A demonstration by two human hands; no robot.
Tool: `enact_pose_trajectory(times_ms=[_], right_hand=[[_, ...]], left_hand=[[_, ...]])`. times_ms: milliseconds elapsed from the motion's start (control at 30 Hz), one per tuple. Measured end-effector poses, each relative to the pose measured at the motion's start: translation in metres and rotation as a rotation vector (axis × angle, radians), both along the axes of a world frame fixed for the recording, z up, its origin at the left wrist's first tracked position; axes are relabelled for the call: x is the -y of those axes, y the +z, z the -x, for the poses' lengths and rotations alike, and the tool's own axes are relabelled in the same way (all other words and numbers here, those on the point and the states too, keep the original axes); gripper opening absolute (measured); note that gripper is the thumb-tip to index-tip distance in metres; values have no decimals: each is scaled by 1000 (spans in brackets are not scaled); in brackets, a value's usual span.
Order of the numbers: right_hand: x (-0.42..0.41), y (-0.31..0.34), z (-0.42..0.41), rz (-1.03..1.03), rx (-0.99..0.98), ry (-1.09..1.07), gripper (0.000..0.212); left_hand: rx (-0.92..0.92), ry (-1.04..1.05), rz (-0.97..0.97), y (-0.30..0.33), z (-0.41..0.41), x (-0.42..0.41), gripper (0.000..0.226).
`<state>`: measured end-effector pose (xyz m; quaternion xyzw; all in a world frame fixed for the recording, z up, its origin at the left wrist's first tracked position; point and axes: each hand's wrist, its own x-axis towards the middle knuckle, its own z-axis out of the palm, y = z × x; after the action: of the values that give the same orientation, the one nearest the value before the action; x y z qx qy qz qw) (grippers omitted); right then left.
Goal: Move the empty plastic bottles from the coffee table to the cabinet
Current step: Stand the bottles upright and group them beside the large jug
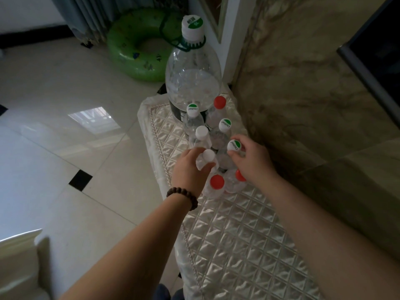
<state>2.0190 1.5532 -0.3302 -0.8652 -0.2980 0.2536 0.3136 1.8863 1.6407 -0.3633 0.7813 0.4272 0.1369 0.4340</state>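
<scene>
Two of my hands were down among the small bottles at once. My left hand, the one with the bead bracelet on its wrist, was curled round the neck and shoulder of a clear bottle with a white cap, fingers wrapped on its left side and thumb below. My right hand was pinching the green-and-white cap of the neighbouring bottle, fingertips on both sides of it; I think the grip was firm, though the fingers hid the neck. Both bottles stood upright on the quilted cloth covering the tabletop, near the marble wall.

Just in front of my hands, toward me, stood two red-capped bottles, touching each other, one partly under my right wrist. Beyond my hands were another white-capped bottle, two more with green-and-white caps, and a red-capped one, all crowded together. Behind them rose the large clear jug with its green handle ring and white cap. A green swim ring lay on the tiled floor well beyond the tabletop.
</scene>
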Motion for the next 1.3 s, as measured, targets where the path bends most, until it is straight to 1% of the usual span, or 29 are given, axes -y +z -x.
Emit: enact_pose_trajectory(times_ms=[200,367,500,567,600,667,700,767,867,1033,1300], right_hand=[[-1,-4,3,2,-21,10,32],[6,1,1,-14,-85,-43,47],[27,8,9,-48,-54,-82,45],[39,5,16,-34,-61,-81,48],[43,2,20,-9,-60,-71,52],[50,-2,26,39,-65,-54,56],[51,-3,28,49,-70,-50,54],[52,-6,30,45,-56,-41,44],[51,-8,32,48,-27,-37,31],[48,-7,36,63,-27,-8,27],[49,-6,37,64,-34,-15,30]], left_hand=[[-12,8,-28,1,3,0,31],[-17,-14,-36,8,6,-2,47],[84,29,-155,19,21,7,37],[104,-4,-175,19,29,16,40],[84,-45,-174,18,32,21,43],[-17,-156,-187,10,35,30,50],[-76,-198,-186,7,35,33,51],[-131,-202,-163,3,33,37,44],[-98,-154,-165,1,30,39,35],[-76,-147,-140,0,29,40,34],[6,-88,-70,-3,32,44,33]])
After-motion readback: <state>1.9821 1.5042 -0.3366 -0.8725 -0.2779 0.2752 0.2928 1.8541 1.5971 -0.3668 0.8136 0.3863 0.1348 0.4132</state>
